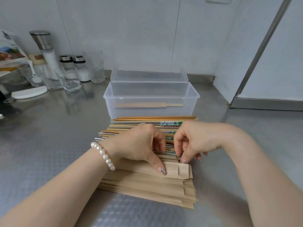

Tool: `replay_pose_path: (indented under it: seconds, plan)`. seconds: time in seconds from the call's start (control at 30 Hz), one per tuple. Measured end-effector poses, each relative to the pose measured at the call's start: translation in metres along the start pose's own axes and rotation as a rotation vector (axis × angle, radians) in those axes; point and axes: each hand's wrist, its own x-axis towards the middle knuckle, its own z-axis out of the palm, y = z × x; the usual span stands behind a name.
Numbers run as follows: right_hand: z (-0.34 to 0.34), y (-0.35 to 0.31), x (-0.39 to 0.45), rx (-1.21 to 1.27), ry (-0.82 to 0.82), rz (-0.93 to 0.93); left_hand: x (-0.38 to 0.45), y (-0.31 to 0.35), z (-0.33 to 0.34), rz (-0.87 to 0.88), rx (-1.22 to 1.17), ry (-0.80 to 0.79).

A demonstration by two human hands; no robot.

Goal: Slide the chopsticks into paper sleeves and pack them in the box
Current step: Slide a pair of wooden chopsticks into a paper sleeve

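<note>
A stack of brown paper sleeves (147, 185) lies at the near middle of the steel counter. Behind it is a row of loose chopsticks (155, 119), wooden, metal and printed ones. My left hand (139, 145), with a pearl bracelet on the wrist, presses its thumb on the top sleeve (173, 172) while its fingers curl over the chopsticks. My right hand (195, 141) curls its fingers down at the sleeve's open end, thumb tip touching the edge. The clear plastic box (113, 97) stands open behind, with one sleeved pair (144, 105) inside.
Glass jars, shakers and a tall grinder (45, 51) crowd the back left, with a white lid (29, 93) lying flat in front. A wall runs behind the box, and a metal door frame (255, 53) rises at the right.
</note>
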Motion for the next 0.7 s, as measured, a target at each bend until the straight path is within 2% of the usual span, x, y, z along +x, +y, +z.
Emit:
replay_pose_path:
  seconds: [0.2, 0.47, 0.57, 0.7]
  plan:
    - [0.000, 0.001, 0.001, -0.005, 0.085, -0.004, 0.001, -0.002, -0.002, 0.000, -0.033, -0.007]
    - [-0.011, 0.002, -0.006, 0.349, 0.493, -0.325, -0.003, -0.006, -0.013, -0.005, -0.086, 0.143]
    - [-0.013, 0.005, -0.007, 0.426, 0.532, -0.403, -0.005, -0.005, -0.016, -0.017, -0.156, 0.137]
    - [-0.016, 0.007, -0.010, 0.380, 0.499, -0.403, -0.002, -0.009, -0.019, -0.052, -0.151, 0.189]
